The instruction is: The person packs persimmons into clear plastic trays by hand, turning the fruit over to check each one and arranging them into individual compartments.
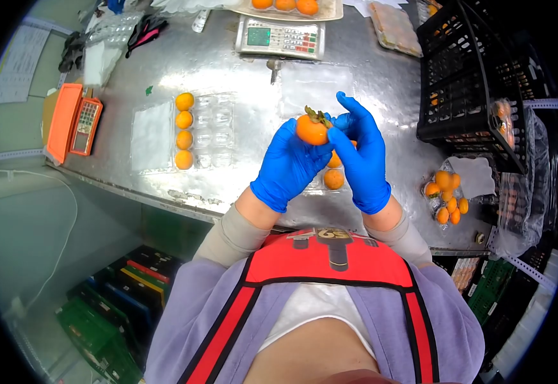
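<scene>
An orange persimmon (pixel 311 130) with green leaves at its top is held up in front of me. My left hand (pixel 286 165), in a blue glove, is closed around its left side and underside. My right hand (pixel 363 157), also gloved in blue, has its thumb and bent fingers at the leaves, with the index finger raised. Below the hands, more persimmons (pixel 334 179) sit in a clear plastic tray, partly hidden by the gloves. To the left lies another clear tray (pixel 214 131) with a column of persimmons (pixel 183 120) along one side.
A scale (pixel 281 38) stands at the back, before a tray of persimmons (pixel 285 5). An orange scale (pixel 77 121) is at the left edge of the metal table (pixel 196 64). On the right are a black crate (pixel 468 89) and a pack of small orange fruit (pixel 446 195).
</scene>
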Action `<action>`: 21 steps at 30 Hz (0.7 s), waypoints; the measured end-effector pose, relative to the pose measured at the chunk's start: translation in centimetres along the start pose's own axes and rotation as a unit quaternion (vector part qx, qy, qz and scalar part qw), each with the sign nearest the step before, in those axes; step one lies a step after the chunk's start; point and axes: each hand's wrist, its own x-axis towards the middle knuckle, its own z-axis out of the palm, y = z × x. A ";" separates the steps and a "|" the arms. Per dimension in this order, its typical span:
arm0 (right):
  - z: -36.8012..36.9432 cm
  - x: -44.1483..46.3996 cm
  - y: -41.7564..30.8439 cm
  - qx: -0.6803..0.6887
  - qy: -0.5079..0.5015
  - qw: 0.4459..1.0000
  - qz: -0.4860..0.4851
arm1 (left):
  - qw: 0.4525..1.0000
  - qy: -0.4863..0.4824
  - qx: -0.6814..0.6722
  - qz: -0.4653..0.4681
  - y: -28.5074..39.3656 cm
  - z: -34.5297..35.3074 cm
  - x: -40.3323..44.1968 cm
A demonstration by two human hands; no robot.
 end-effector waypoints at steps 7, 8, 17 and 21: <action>-4.3 0.9 4.4 -0.015 0.055 0.998 0.030 | 0.842 0.153 0.464 0.229 6.1 -4.9 0.8; -5.2 0.7 5.7 -0.013 0.053 0.998 0.031 | 0.761 0.173 0.575 0.245 6.7 -6.3 0.8; -8.1 -3.5 11.4 -0.167 0.038 0.983 0.068 | 0.442 0.113 0.880 0.130 4.3 -7.7 2.8; -9.4 -4.7 12.4 -0.146 0.051 0.984 0.094 | 0.403 0.079 0.904 0.121 4.4 -7.5 3.3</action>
